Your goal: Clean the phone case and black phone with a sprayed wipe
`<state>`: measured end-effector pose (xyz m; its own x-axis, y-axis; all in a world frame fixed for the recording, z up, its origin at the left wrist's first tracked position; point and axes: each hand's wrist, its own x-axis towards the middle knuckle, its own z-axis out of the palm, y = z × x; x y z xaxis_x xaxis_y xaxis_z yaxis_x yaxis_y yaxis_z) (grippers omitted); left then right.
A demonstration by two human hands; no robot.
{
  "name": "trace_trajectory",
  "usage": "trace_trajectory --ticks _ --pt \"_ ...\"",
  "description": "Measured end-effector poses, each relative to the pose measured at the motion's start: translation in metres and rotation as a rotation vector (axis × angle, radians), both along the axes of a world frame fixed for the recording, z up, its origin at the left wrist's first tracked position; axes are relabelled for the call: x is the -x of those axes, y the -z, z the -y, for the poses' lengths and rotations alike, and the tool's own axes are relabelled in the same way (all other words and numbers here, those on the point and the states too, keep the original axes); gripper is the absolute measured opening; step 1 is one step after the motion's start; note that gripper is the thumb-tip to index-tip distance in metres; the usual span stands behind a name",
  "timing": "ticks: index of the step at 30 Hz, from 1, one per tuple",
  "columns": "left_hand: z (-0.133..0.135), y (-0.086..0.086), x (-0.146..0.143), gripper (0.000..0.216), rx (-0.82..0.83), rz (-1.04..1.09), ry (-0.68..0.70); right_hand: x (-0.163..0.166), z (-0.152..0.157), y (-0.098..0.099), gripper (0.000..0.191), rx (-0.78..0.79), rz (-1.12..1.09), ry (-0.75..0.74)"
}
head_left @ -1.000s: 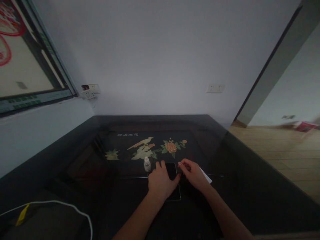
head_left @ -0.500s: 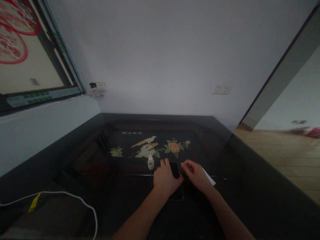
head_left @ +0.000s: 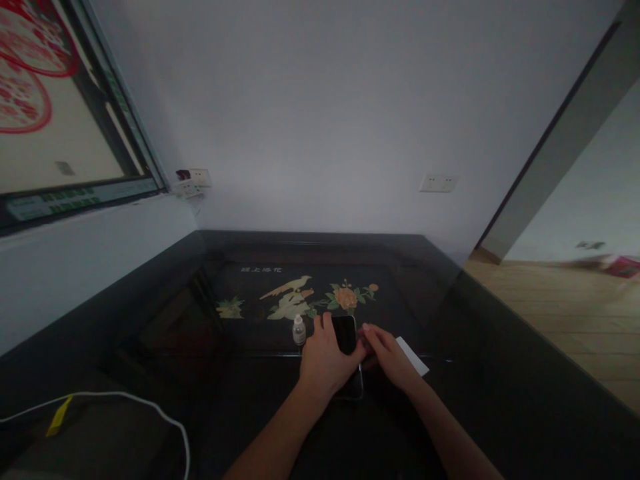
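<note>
My left hand (head_left: 327, 357) is wrapped across a dark smartphone (head_left: 345, 335), with the thumb on its right side and the fingers at its left edge. The phone's far and near ends show past the hand. Close against the phone's right side is my right hand (head_left: 393, 357), its fingers bent together near my left thumb. What they pinch, if anything, cannot be made out. Just left of the left hand, a small clear bottle (head_left: 299, 330) with a white cap stands upright. A white card or paper (head_left: 413, 357) lies partly behind the right hand.
The glossy black table (head_left: 240, 413) bears a bird-and-flower picture (head_left: 295, 297). A white cable (head_left: 150, 403) with a yellow tag (head_left: 59, 417) curves at the lower left. A wall (head_left: 310, 133) with sockets (head_left: 439, 183) rises behind, and a window (head_left: 65, 113) is at the left.
The right hand's fingers have come closer to the left thumb and the phone's right edge. More of the phone's far end shows beside the left hand. The view has shifted slightly.
</note>
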<state>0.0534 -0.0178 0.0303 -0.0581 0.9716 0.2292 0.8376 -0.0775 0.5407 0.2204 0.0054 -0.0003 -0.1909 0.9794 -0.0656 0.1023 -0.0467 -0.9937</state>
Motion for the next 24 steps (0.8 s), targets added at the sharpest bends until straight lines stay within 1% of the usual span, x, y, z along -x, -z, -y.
trace_trajectory --ticks 1,3,5,6,8,10,13,16,20,24 --pt "0.0 -0.001 0.0 0.062 -0.011 0.019 -0.002 0.001 0.002 0.001 0.052 0.063 -0.069 -0.033" --pt "0.0 -0.003 0.0 0.062 -0.032 0.055 -0.002 0.003 0.005 0.002 0.058 0.181 -0.198 -0.147" --pt "0.0 -0.003 0.0 0.064 -0.058 0.086 -0.001 0.004 0.008 0.004 0.062 0.249 -0.287 -0.267" --pt "-0.001 -0.002 0.001 0.065 -0.073 0.101 -0.002 0.004 0.009 0.004 0.062 0.263 -0.314 -0.295" --pt "-0.002 0.0 0.001 0.068 -0.101 0.135 -0.005 0.005 0.009 0.006 0.058 0.264 -0.334 -0.28" --pt "-0.003 0.002 0.002 0.066 -0.109 0.187 0.0 0.004 0.007 0.008 0.054 0.257 -0.309 -0.198" --pt "-0.006 0.004 0.004 0.053 -0.099 0.314 0.05 0.002 0.003 0.011 0.051 0.257 -0.242 -0.09" --pt "-0.01 0.005 0.008 0.039 -0.079 0.459 0.115 0.001 0.001 0.011 0.05 0.217 -0.208 -0.112" --pt "-0.014 0.007 0.012 0.039 -0.022 0.559 0.134 0.0 0.0 0.009 0.052 0.196 -0.191 -0.129" --pt "-0.017 0.009 0.013 0.039 -0.04 0.577 0.155 0.0 0.001 0.004 0.048 0.175 -0.199 -0.129"
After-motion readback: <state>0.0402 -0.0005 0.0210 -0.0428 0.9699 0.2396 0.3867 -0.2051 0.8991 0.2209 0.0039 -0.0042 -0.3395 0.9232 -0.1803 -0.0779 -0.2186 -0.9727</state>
